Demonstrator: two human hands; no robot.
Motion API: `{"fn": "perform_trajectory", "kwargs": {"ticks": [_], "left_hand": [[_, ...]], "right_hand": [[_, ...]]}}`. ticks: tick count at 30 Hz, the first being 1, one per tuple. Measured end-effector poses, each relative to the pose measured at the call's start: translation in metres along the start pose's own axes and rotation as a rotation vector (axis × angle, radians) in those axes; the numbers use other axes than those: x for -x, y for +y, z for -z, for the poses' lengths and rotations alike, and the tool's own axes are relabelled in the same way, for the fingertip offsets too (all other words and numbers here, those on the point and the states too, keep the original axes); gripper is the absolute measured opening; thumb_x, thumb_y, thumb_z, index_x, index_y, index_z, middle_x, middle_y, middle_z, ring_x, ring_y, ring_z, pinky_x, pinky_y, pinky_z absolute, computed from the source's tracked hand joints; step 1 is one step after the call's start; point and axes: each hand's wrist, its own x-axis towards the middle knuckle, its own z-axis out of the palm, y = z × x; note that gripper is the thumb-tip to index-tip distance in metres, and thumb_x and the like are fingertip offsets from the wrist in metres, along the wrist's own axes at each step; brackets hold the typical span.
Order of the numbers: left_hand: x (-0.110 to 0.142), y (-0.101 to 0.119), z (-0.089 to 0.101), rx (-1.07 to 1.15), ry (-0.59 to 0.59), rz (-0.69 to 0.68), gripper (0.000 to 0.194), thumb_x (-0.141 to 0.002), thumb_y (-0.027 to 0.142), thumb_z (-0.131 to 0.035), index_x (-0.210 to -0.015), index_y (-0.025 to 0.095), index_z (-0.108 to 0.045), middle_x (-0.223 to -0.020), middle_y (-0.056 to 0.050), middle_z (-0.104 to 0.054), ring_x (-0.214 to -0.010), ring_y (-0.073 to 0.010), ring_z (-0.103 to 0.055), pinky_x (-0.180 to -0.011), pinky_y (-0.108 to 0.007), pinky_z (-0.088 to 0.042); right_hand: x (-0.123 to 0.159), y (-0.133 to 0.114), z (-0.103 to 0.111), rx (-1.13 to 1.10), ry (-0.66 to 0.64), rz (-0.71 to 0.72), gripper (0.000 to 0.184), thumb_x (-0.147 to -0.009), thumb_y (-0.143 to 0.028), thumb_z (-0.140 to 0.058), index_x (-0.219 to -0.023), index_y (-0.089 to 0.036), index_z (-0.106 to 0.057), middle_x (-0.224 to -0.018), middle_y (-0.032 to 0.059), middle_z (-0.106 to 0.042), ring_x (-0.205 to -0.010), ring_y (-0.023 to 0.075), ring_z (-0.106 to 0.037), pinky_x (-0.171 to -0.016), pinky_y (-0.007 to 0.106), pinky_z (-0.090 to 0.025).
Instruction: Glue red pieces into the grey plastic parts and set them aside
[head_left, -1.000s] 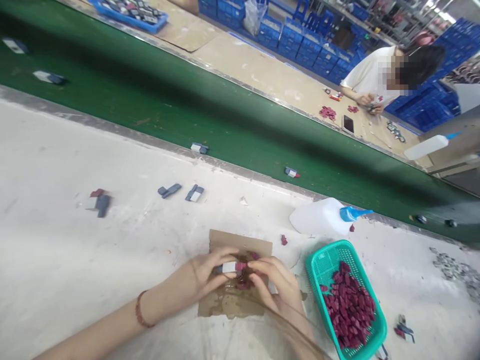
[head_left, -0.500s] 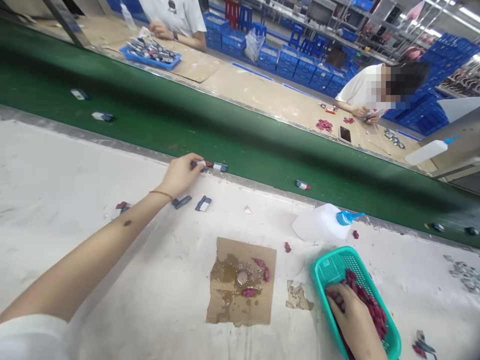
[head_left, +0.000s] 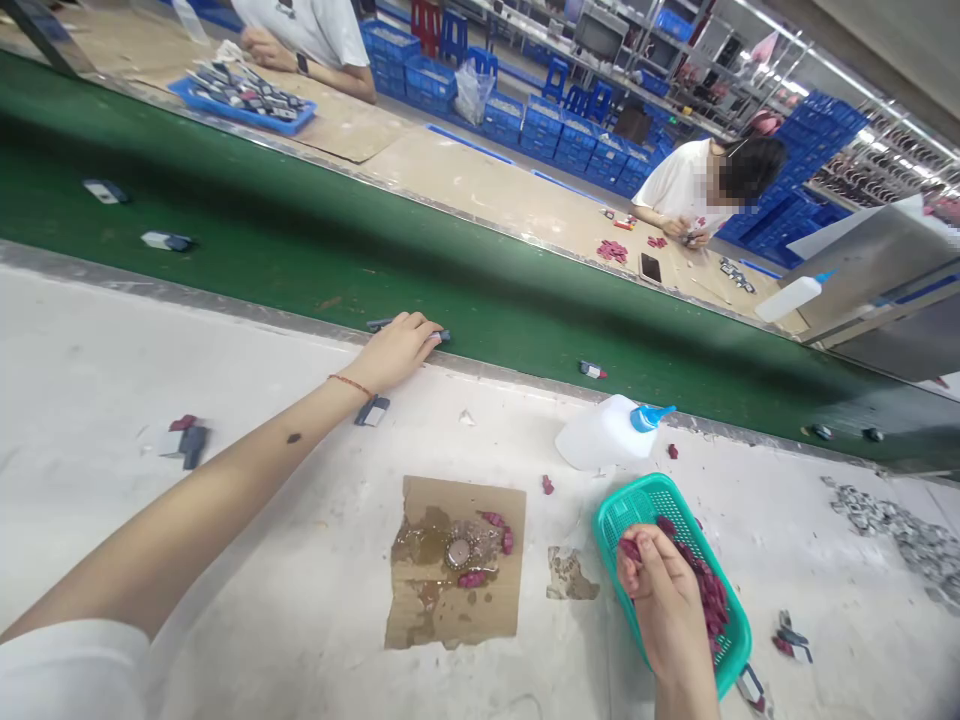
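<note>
My left hand reaches to the near edge of the green conveyor belt, its fingers closed over a small grey-and-white plastic part. Another dark part lies just behind that hand, partly hidden. My right hand is over a green basket of dark red plastic pieces, pinching at least one dark red piece. Left of the basket, a cardboard sheet carries a wet brownish patch, a round cap and a few dark red pieces.
Behind the basket stands a white bottle with a blue nozzle. Grey-and-white parts lie along the conveyor belt. Small grey pieces are heaped at right. Two people sit across the belt, one near a blue tray of parts.
My left hand has moved from one part on the belt edge to the part beside it. My right hand has risen from among the red pieces, turned, with a piece between its fingers.
</note>
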Motion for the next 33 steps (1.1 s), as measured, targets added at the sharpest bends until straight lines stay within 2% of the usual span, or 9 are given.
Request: {"fn": "perform_trajectory", "kwargs": {"ticks": [5, 7, 10, 12, 17, 20, 23, 28, 33], "left_hand": [[0.036, 0.020, -0.012, 0.264, -0.020, 0.137, 0.047, -0.091, 0.051, -0.032, -0.090, 0.015, -0.062, -0.081, -0.010, -0.068, -0.077, -0.0221, -0.062, -0.072, -0.034, -0.050], [0.059, 0.029, -0.013, 0.459, -0.091, 0.216, 0.050, -0.089, 0.057, -0.037, -0.088, 0.014, -0.062, -0.078, -0.010, -0.068, -0.069, -0.0191, -0.062, -0.064, -0.031, -0.050], [0.096, 0.040, -0.013, 0.795, -0.243, 0.349, 0.041, -0.078, 0.054, -0.063, -0.085, 0.014, -0.063, -0.082, -0.009, -0.071, -0.073, -0.0179, -0.064, -0.068, -0.029, -0.050], [0.119, 0.044, -0.014, 0.909, -0.297, 0.410, 0.038, -0.071, 0.048, -0.075, -0.085, 0.015, -0.063, -0.084, -0.008, -0.072, -0.078, -0.0184, -0.065, -0.072, -0.030, -0.050], [0.159, 0.045, -0.022, 0.980, -0.264, 0.485, 0.037, -0.068, 0.042, -0.081, -0.088, 0.016, -0.063, -0.088, -0.007, -0.073, -0.080, -0.0194, -0.066, -0.075, -0.032, -0.050], [0.172, 0.045, -0.027, 0.974, -0.261, 0.508, 0.036, -0.068, 0.039, -0.082, -0.089, 0.015, -0.065, -0.084, -0.006, -0.073, -0.081, -0.0202, -0.066, -0.079, -0.033, -0.050], [0.177, 0.048, -0.027, 1.052, -0.261, 0.525, 0.037, -0.068, 0.036, -0.083, -0.093, 0.016, -0.065, -0.087, -0.006, -0.073, -0.087, -0.0207, -0.067, -0.084, -0.034, -0.050], [0.178, 0.050, -0.024, 1.143, -0.218, 0.571, 0.050, -0.071, 0.034, -0.081, -0.115, 0.020, -0.061, -0.092, -0.003, -0.070, -0.078, -0.0163, -0.065, -0.072, -0.029, -0.051], [0.180, 0.047, -0.026, 1.175, -0.309, 0.563, 0.042, -0.070, 0.031, -0.081, -0.107, 0.018, -0.066, -0.096, -0.004, -0.069, -0.081, -0.0157, -0.065, -0.075, -0.028, -0.051]], "right_hand": [[-0.002, 0.006, -0.032, -0.079, -0.126, -0.095, 0.043, -0.067, -0.060, -0.077, -0.072, -0.018, -0.070, -0.056, -0.0003, -0.058, -0.045, 0.0116, -0.048, -0.042, 0.023, -0.042], [-0.004, 0.010, -0.044, -0.060, -0.188, -0.104, 0.045, -0.066, -0.060, -0.078, -0.077, -0.017, -0.074, -0.056, 0.0007, -0.060, -0.048, 0.0130, -0.052, -0.044, 0.024, -0.044], [-0.004, 0.017, -0.062, 0.017, -0.277, -0.045, 0.042, -0.069, -0.057, -0.077, -0.080, -0.017, -0.074, -0.058, 0.0021, -0.064, -0.050, 0.0144, -0.056, -0.046, 0.025, -0.046], [-0.001, 0.022, -0.073, 0.108, -0.333, 0.032, 0.035, -0.074, -0.052, -0.075, -0.078, -0.017, -0.071, -0.059, 0.0022, -0.066, -0.050, 0.0150, -0.058, -0.047, 0.025, -0.047], [0.007, 0.032, -0.096, 0.398, -0.521, 0.315, 0.021, -0.089, -0.035, -0.061, -0.075, -0.020, -0.066, -0.071, 0.0033, -0.072, -0.062, 0.0169, -0.066, -0.058, 0.025, -0.050], [0.006, 0.033, -0.106, 0.521, -0.641, 0.479, 0.024, -0.096, -0.030, -0.051, -0.077, -0.021, -0.062, -0.071, 0.0021, -0.069, -0.063, 0.0165, -0.065, -0.059, 0.025, -0.048], [0.001, 0.031, -0.109, 0.640, -0.687, 0.598, 0.030, -0.100, -0.030, -0.043, -0.076, -0.022, -0.058, -0.067, 0.0010, -0.064, -0.061, 0.0163, -0.062, -0.057, 0.025, -0.046], [-0.001, 0.028, -0.105, 0.736, -0.723, 0.617, 0.032, -0.102, -0.032, -0.039, -0.076, -0.023, -0.054, -0.064, -0.0003, -0.061, -0.057, 0.0157, -0.059, -0.052, 0.025, -0.043], [0.003, 0.030, -0.109, 0.678, -0.756, 0.613, 0.032, -0.102, -0.032, -0.040, -0.076, -0.023, -0.056, -0.064, 0.0001, -0.062, -0.056, 0.0153, -0.059, -0.054, 0.025, -0.044]]}}
